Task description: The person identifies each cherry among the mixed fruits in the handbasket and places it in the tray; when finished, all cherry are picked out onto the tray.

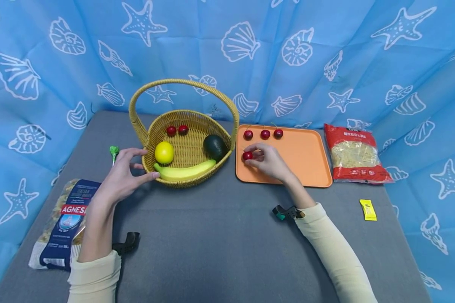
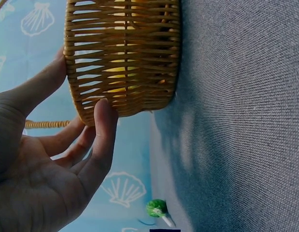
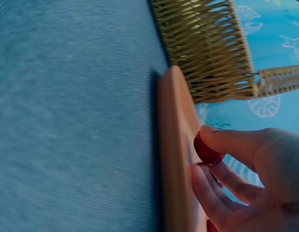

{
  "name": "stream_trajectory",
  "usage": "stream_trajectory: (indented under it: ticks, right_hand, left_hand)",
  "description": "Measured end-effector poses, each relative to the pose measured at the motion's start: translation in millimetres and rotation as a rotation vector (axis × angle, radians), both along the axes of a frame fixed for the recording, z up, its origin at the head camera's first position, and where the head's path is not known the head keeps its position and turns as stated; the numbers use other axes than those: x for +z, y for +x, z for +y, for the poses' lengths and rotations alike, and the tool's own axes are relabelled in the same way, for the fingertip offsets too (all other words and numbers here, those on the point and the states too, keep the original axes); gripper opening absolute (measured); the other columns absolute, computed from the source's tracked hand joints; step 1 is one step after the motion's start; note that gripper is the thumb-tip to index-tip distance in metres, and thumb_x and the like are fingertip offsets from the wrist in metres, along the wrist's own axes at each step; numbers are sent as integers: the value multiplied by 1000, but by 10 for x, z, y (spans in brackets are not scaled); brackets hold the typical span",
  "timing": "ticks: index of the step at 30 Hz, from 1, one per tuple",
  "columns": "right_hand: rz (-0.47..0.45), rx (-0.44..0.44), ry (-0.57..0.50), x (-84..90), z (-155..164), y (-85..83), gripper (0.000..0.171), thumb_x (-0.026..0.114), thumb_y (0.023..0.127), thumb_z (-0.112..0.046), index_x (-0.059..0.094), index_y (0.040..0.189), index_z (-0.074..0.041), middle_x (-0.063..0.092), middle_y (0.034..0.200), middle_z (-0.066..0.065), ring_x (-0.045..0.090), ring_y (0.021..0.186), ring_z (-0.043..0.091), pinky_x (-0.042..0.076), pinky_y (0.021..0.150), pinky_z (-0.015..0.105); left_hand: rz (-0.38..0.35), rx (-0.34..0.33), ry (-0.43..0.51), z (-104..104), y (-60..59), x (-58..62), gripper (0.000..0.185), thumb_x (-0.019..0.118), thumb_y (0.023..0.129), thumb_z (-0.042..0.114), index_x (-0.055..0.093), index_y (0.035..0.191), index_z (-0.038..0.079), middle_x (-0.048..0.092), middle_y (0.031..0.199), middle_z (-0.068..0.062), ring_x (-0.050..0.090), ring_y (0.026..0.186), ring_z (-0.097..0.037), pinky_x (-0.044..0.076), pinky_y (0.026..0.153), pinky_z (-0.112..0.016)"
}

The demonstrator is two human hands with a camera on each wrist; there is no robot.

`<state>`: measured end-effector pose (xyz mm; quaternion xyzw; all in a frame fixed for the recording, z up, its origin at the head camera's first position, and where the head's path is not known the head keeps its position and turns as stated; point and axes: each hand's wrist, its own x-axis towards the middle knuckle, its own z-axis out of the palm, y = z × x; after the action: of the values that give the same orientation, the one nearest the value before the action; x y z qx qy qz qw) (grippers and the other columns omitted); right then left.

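My right hand (image 1: 258, 156) pinches a red cherry (image 1: 247, 155) over the left part of the orange tray (image 1: 307, 162); the right wrist view shows that cherry (image 3: 207, 151) between thumb and fingers, at the tray's rim (image 3: 169, 159). Three more cherries (image 1: 264, 134) lie in a row at the tray's back edge. My left hand (image 1: 130, 168) rests against the left side of the wicker basket (image 1: 191, 182), thumb and fingers on its wall (image 2: 125, 63). The basket holds a lemon (image 1: 164, 152), a banana (image 1: 185, 171), an avocado (image 1: 214, 147) and two cherries (image 1: 176, 130).
A green lollipop (image 1: 114, 151) lies left of the basket. A blue pasta bag (image 1: 64, 223) sits at the table's front left, a red noodle packet (image 1: 354, 153) right of the tray, a small yellow sachet (image 1: 368, 209) near the right edge. A blue shell-print curtain surrounds the grey table.
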<state>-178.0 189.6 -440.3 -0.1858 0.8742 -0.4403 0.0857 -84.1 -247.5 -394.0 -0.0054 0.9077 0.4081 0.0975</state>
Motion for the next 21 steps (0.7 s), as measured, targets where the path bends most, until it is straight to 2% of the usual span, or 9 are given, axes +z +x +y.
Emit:
stream_trajectory:
  ticks: [6, 12, 16, 21]
  right_hand:
    - [15, -2, 33, -83, -26, -15, 36, 80, 98, -6, 69, 132, -1, 75, 127, 21, 73, 115, 37, 61, 101, 56]
    - [-2, -1, 31, -72, -26, -14, 40, 80, 98, -7, 67, 135, -1, 73, 132, 21, 72, 118, 37, 60, 104, 56]
    - [-16, -8, 12, -9, -15, 22, 43, 80, 98, -7, 66, 137, 0, 72, 134, 22, 71, 122, 40, 59, 105, 58]
    - [4, -40, -47, 185, -13, 140, 41, 79, 99, -8, 66, 137, 1, 69, 135, 24, 71, 122, 41, 61, 103, 56]
  left_hand:
    - [3, -5, 1, -7, 1, 0, 86, 83, 97, 40, 40, 162, 3, 27, 169, -28, 55, 133, -48, 55, 105, -64]
    - [4, -3, -7, -8, 4, 6, 86, 83, 98, 39, 40, 163, 3, 26, 170, -29, 55, 133, -48, 55, 104, -64]
    - [2, 0, -7, -3, 5, 9, 86, 83, 98, 39, 40, 163, 3, 26, 170, -29, 55, 134, -48, 55, 105, -64]
    - [1, 0, 2, 5, -1, 7, 86, 83, 97, 40, 40, 163, 4, 27, 170, -28, 55, 135, -48, 55, 104, -63]
